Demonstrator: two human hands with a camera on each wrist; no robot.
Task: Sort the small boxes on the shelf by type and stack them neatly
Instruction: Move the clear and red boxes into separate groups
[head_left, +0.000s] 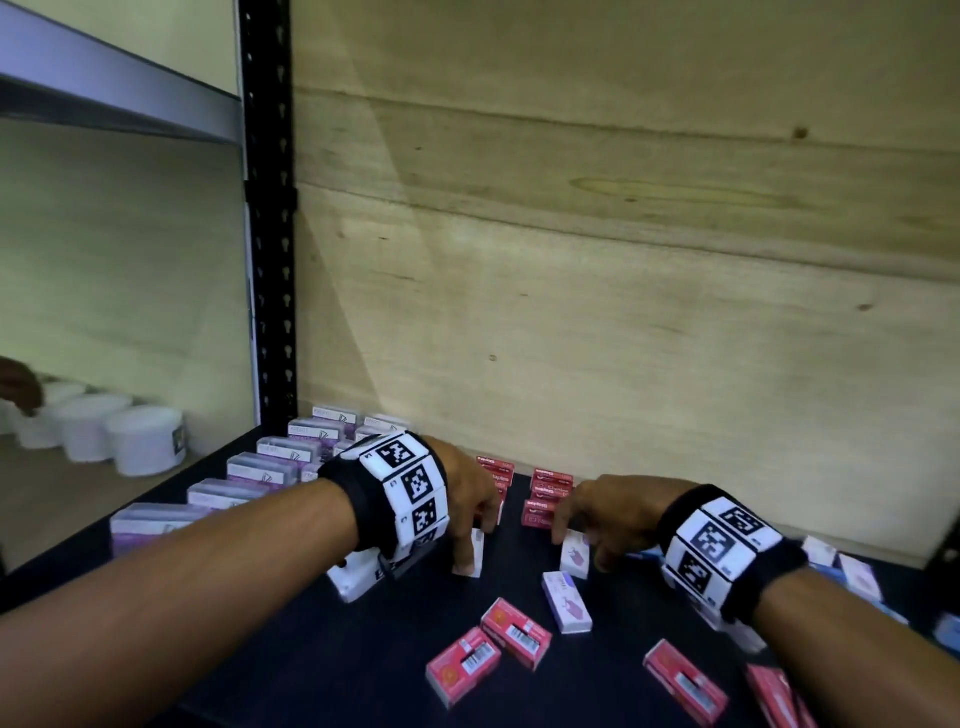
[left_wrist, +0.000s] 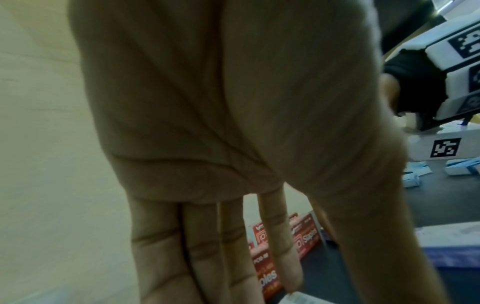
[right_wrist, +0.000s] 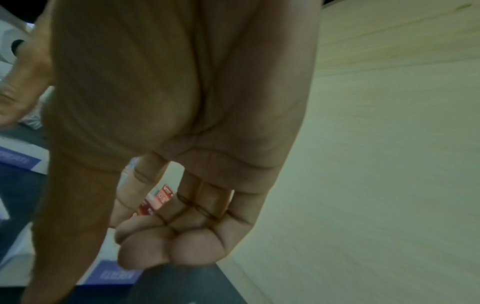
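Note:
On the dark shelf (head_left: 363, 649), my left hand (head_left: 470, 522) reaches down and pinches a small white box (head_left: 474, 558) that stands on end. In the left wrist view its fingers (left_wrist: 202, 257) are straight, and a corner of that box (left_wrist: 294, 299) shows between forefinger and thumb. My right hand (head_left: 582, 535) holds a white and purple box (head_left: 574, 560), also upright. The right wrist view shows that box (right_wrist: 114, 274) between the thumb and curled fingers (right_wrist: 145, 255). Red staple boxes (head_left: 545, 496) are stacked at the back, behind both hands.
A row of purple-white boxes (head_left: 260, 465) runs along the left side. Loose red boxes (head_left: 462, 665) (head_left: 683, 680) and a white-purple box (head_left: 566, 603) lie in front. Pale boxes (head_left: 852, 571) crowd the right. A plywood wall (head_left: 623, 312) backs the shelf; white tubs (head_left: 145, 441) stand beyond the black post (head_left: 270, 260).

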